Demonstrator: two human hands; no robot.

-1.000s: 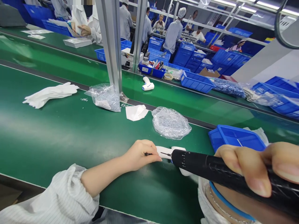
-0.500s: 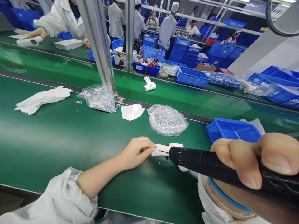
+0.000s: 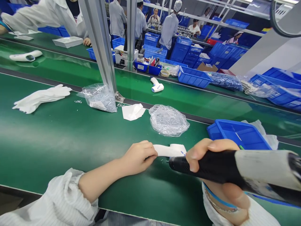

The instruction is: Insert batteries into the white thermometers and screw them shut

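Observation:
My left hand (image 3: 141,157) pinches the handle end of a white infrared thermometer gun (image 3: 168,150), which lies low over the green work surface. Wrapped in the fingers of my right hand (image 3: 211,153) is a black and white electric screwdriver (image 3: 218,165), pointing left. Its tip is just below the thermometer gun and looks apart from it. Beyond my hands lie an open clear bag of small screws (image 3: 168,121), a folded white paper (image 3: 133,112) and another bag of screws (image 3: 103,102).
White gloves (image 3: 42,98) lie at left. A blue bin (image 3: 237,135) stands behind my right hand. A metal post (image 3: 98,47) rises beyond the screw bags. White thermometer guns lie on the green conveyor (image 3: 131,88). A co-worker's sleeve (image 3: 35,17) reaches across at upper left.
My right hand has drawn the screwdriver down off the thermometer gun and tilted it. On the conveyor one thermometer gun has shifted right. The co-worker's hand has let go of another at left.

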